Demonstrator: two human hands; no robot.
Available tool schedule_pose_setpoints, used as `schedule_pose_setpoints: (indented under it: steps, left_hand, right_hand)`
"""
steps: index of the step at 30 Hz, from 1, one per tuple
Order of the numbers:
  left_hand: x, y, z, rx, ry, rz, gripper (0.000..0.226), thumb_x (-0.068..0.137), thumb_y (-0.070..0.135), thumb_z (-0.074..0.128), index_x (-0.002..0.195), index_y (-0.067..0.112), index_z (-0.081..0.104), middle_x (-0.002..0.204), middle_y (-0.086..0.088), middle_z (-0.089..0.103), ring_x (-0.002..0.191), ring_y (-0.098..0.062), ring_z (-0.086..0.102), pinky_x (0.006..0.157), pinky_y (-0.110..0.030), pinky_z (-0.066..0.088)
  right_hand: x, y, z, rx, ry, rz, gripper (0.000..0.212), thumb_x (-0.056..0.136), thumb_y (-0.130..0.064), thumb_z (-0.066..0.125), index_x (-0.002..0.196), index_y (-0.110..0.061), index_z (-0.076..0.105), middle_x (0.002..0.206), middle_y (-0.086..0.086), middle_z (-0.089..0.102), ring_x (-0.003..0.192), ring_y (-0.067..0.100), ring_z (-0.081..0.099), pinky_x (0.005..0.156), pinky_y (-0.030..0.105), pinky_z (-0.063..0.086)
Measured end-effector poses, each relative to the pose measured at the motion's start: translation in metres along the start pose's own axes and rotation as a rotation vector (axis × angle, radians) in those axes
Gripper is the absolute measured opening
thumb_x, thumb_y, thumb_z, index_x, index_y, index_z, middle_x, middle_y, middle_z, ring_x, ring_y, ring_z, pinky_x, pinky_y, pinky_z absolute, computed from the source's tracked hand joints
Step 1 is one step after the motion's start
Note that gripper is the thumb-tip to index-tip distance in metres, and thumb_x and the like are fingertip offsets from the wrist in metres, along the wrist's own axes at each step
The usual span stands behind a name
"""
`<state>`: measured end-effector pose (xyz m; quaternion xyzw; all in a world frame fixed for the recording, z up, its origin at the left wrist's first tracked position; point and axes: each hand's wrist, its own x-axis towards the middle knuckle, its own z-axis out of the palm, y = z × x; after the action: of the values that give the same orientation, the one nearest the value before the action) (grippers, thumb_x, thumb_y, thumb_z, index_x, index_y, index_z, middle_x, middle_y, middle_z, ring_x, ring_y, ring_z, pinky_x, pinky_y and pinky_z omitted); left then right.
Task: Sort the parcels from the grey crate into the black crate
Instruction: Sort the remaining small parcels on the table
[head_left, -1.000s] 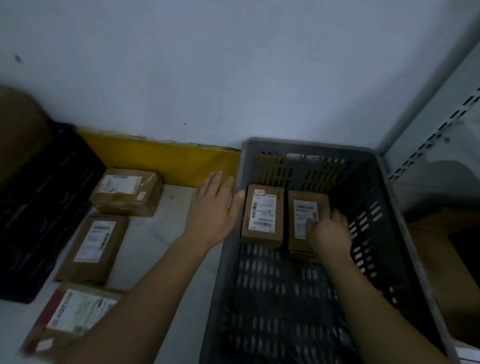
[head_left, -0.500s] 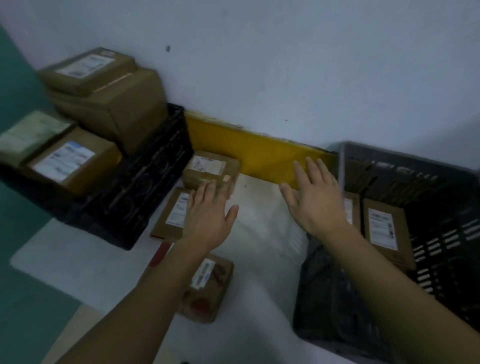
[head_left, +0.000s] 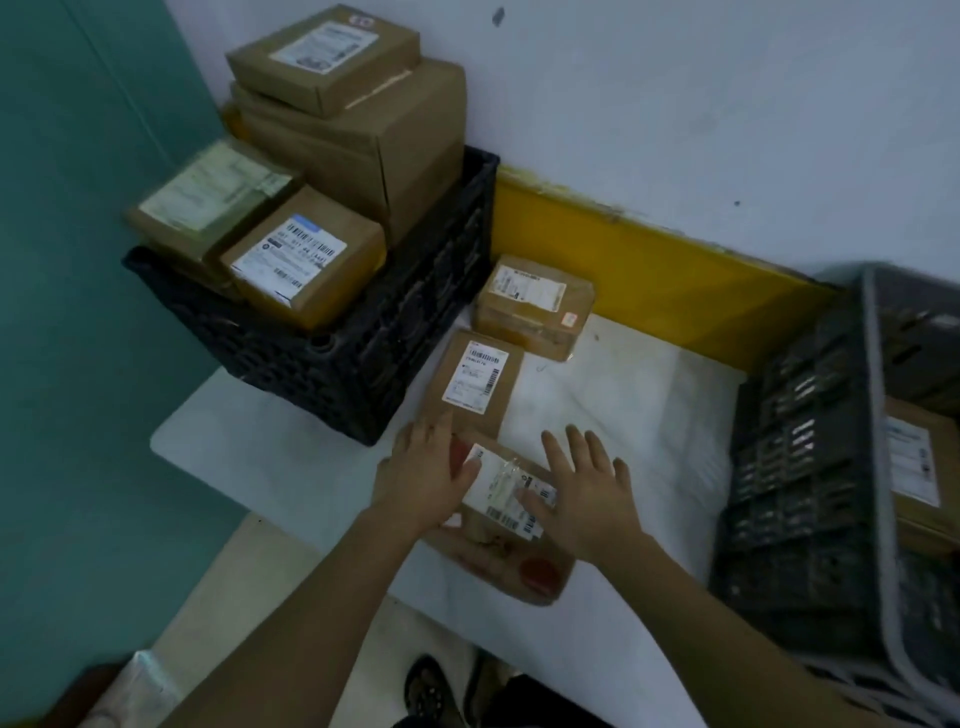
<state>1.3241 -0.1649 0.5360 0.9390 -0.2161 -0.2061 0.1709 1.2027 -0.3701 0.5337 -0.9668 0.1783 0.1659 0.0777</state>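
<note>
A brown parcel with red marks and a white label (head_left: 511, 525) lies at the front of the white table (head_left: 260, 452). My left hand (head_left: 423, 475) lies flat against its left side and my right hand (head_left: 584, 491) lies flat on its right side, fingers straight. Two more brown parcels lie behind it, one flat (head_left: 475, 384) and one near the wall (head_left: 535, 306). The black crate (head_left: 353, 353) stands at the left, piled with several parcels. The grey crate (head_left: 800, 467) stands at the right with a labelled parcel (head_left: 917, 467) inside.
A yellow strip (head_left: 649, 270) runs along the foot of the white wall behind the table. A teal wall stands at the left. My shoe (head_left: 428, 691) shows on the floor below the table's front edge.
My view swung left from the grey crate to the black crate. Both hands left the grey crate and moved down onto the front parcel on the table.
</note>
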Motion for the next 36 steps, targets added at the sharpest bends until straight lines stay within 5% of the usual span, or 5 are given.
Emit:
schedule_pose_setpoints:
  steps: [7, 11, 16, 26, 36]
  left_hand:
    - [0.015, -0.021, 0.028, -0.132, -0.300, -0.135, 0.049, 0.105, 0.052, 0.054, 0.140, 0.018, 0.050, 0.129, -0.009, 0.068, 0.107, -0.024, 0.068, 0.086, -0.036, 0.056]
    - [0.032, -0.014, 0.017, -0.096, -0.301, -0.109, 0.025, 0.106, 0.036, 0.055, 0.123, 0.018, 0.059, 0.123, -0.007, 0.072, 0.102, -0.022, 0.068, 0.082, -0.033, 0.054]
    - [0.054, 0.017, 0.001, -0.139, -0.278, 0.016, 0.033, 0.107, 0.033, 0.052, 0.138, 0.027, 0.063, 0.130, 0.001, 0.072, 0.110, -0.020, 0.068, 0.088, -0.034, 0.055]
    - [0.140, 0.012, -0.009, -0.194, -0.273, 0.038, 0.037, 0.105, 0.049, 0.054, 0.126, 0.020, 0.064, 0.127, -0.007, 0.071, 0.112, -0.029, 0.066, 0.087, -0.036, 0.053]
    - [0.155, -0.016, 0.038, 0.413, -0.547, 0.446, 0.069, 0.110, 0.057, 0.029, 0.168, 0.023, 0.016, 0.178, -0.003, -0.011, 0.162, -0.038, -0.005, 0.123, -0.063, 0.023]
  right_hand:
    - [0.028, 0.009, 0.040, 0.081, -0.095, 0.050, 0.108, 0.084, -0.099, 0.026, 0.169, -0.037, 0.004, 0.178, 0.007, 0.019, 0.163, 0.037, 0.021, 0.123, 0.067, 0.033]
    - [0.042, 0.021, 0.043, 0.126, -0.077, 0.009, 0.069, 0.100, -0.081, 0.029, 0.148, -0.035, 0.046, 0.122, -0.006, 0.071, 0.106, 0.017, 0.069, 0.095, 0.044, 0.061]
    - [0.036, 0.054, 0.040, 0.255, 0.017, 0.101, 0.049, 0.107, -0.070, 0.023, 0.113, -0.038, 0.060, 0.082, -0.012, 0.069, 0.073, 0.009, 0.066, 0.070, 0.036, 0.060]
    - [-0.008, 0.102, 0.033, 0.483, 0.336, 0.349, 0.041, 0.112, -0.062, 0.037, 0.112, -0.040, 0.071, 0.080, -0.015, 0.073, 0.071, 0.007, 0.071, 0.068, 0.040, 0.062]
    - [0.037, 0.064, 0.018, 0.378, 0.470, 0.879, 0.062, 0.112, -0.066, 0.021, 0.092, -0.022, 0.061, 0.072, 0.002, 0.066, 0.065, 0.032, 0.066, 0.066, 0.046, 0.061]
